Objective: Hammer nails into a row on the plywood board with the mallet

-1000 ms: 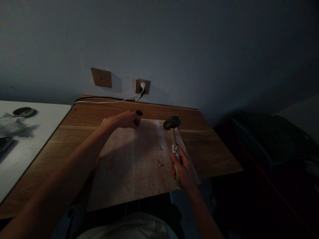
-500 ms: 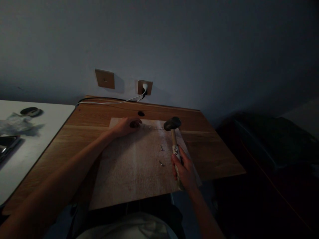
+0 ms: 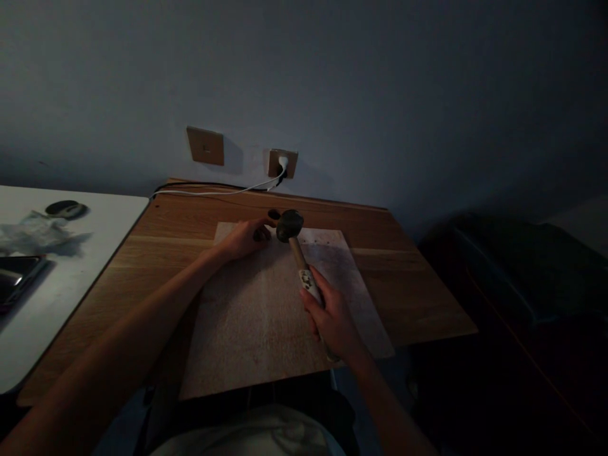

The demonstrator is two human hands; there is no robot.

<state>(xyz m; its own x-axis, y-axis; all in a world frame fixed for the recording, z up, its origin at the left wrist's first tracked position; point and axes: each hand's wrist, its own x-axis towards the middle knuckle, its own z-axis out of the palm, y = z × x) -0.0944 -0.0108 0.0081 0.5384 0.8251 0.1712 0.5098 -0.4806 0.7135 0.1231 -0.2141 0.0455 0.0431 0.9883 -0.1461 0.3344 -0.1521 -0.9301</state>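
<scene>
A pale plywood board (image 3: 266,310) lies on a brown wooden table (image 3: 156,253). My right hand (image 3: 330,320) is closed around the wooden handle of a hammer (image 3: 297,250), whose dark head hangs over the board's far edge. My left hand (image 3: 247,237) rests on the far part of the board just left of the hammer head, fingers pinched together on something too small to make out.
A wall switch (image 3: 205,145) and a socket (image 3: 282,163) with a white cable (image 3: 213,192) sit behind the table. A white table (image 3: 52,278) at left carries a dark phone (image 3: 16,278) and crumpled plastic (image 3: 35,231). Dark furniture (image 3: 527,272) stands right.
The hammer has swung left, its head now beside my left hand's fingertips. My left hand stayed at the board's far edge. The loose nails seen earlier are now behind my right hand.
</scene>
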